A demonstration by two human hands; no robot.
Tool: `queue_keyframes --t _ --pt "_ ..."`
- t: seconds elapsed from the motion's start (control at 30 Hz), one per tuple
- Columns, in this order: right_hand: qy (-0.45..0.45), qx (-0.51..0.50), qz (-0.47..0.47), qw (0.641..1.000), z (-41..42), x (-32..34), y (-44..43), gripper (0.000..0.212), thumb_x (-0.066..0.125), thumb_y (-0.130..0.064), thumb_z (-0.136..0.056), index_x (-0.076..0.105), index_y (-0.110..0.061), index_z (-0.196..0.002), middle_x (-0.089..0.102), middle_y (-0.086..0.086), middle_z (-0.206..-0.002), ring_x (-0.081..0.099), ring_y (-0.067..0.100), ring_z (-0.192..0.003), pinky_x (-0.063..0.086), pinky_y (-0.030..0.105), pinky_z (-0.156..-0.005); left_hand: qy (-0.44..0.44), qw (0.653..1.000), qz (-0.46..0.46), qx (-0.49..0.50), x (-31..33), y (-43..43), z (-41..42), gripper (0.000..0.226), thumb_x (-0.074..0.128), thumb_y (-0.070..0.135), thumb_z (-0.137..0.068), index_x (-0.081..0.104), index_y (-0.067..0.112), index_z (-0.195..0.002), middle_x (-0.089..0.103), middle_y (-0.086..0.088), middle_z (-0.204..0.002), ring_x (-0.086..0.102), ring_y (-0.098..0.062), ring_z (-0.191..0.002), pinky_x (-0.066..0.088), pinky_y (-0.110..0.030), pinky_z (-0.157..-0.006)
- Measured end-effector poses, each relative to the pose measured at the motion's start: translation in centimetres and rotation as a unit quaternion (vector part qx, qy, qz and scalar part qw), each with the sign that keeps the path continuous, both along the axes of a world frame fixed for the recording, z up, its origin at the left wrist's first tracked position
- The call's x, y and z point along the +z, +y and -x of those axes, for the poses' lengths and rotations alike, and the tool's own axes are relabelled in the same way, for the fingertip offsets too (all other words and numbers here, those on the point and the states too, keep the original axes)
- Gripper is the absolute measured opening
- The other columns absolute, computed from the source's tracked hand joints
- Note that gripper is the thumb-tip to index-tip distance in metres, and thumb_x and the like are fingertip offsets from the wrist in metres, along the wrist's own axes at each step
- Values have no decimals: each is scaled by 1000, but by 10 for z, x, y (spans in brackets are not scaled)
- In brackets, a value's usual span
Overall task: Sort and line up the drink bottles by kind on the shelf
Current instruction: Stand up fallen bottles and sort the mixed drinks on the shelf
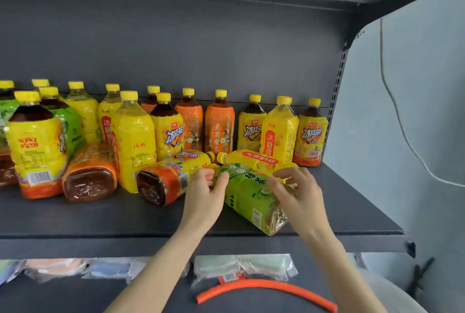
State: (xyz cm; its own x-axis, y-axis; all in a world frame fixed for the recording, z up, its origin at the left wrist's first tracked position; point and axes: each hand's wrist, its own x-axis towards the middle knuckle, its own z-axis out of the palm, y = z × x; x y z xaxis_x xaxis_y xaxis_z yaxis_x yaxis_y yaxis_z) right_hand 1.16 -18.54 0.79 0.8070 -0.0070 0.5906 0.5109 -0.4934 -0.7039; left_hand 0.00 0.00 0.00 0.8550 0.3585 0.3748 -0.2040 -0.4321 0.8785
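Green bottle (249, 194) lying with base near shelf (113, 219) front edge, left hand (201, 197) and right hand (299, 194) grasping it

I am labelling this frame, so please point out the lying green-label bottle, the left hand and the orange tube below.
green-label bottle (247, 194): head view, middle of its label.
left hand (203, 198): head view, back of the hand.
orange tube (264, 284): head view, middle of its curve.

Bottles (247, 194) — glossy plastic film; shelf (125, 214) — matt dark metal.
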Motion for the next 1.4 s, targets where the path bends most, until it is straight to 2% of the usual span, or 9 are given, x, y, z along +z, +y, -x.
queue_keyframes --t 0.1,0.23,0.4,0.53,0.67,0.77,1.03,1.2,1.4 --pt "122 24 -28 992 -13 2 7 18 66 -39 -87 66 -23 -94 65 -6 -98 58 17 -99 44 30 -75 103 994 41 -17 1 -2 -25 69 48 59 -88 40 6 -132 52 -9 -127 51 -23 -114 42 -37 -96" --pt "168 47 -83 981 -16 -2 8 33 63 -50 -75 68 -26 -97 68 -10 -92 61 9 -92 41 24 -66 154 985 74 -31 -4 -13 -34 75 40 65 -88 33 9 -138 49 -9 -135 47 -28 -121 37 -37 -98" --pt "162 32 -84 983 -17 -5 6 16 56 -48 -75 67 -43 -85 66 -21 -88 60 2 -88 45 22 -69 160 986 42 -30 -6 -11 -31 75 35 71 -86 35 16 -138 50 -5 -133 46 -29 -123 35 -39 -100" --pt "102 40 -130 985 -10 -15 7 26 55 -41 -77 73 -34 -95 72 -20 -86 66 3 -89 54 33 -81 96 992 54 -55 -10 -6 -24 70 40 68 -85 37 21 -136 54 3 -126 50 -20 -119 37 -38 -104" --pt "41 77 -174 981 -2 -27 13 36 59 -39 -81 69 -24 -111 73 -7 -102 68 12 -98 57 41 -84 -36 978 169 -114 -2 -12 -14 60 54 48 -88 31 30 -140 50 27 -117 50 14 -105 42 -22 -98" --pt "15 108 -173 979 -3 -30 25 44 55 -47 -83 61 -25 -121 68 -11 -112 64 14 -109 55 44 -88 -97 966 207 -118 12 -8 -17 75 64 49 -81 26 34 -144 46 16 -135 46 1 -121 40 -32 -104" --pt "21 177 -84 980 -27 -25 51 53 53 -35 -93 40 -17 -142 52 -7 -137 51 13 -126 45 44 -103 -196 971 85 -106 40 12 -41 56 62 21 -88 35 14 -137 49 21 -115 53 17 -100 44 -6 -80" --pt "37 186 -43 981 -40 -23 57 63 61 -18 -92 30 -26 -145 44 -13 -137 46 9 -127 44 40 -106 -211 969 -58 -112 33 25 -59 58 57 39 -90 34 23 -141 43 6 -140 41 -2 -129 38 -23 -105" --pt "22 138 9 990 -54 -18 63 73 68 -18 -88 27 -22 -148 45 -2 -142 50 12 -123 48 28 -99 -197 975 -75 -68 20 22 -65 60 51 41 -90 22 38 -142 26 10 -136 26 18 -123 21 2 -99"
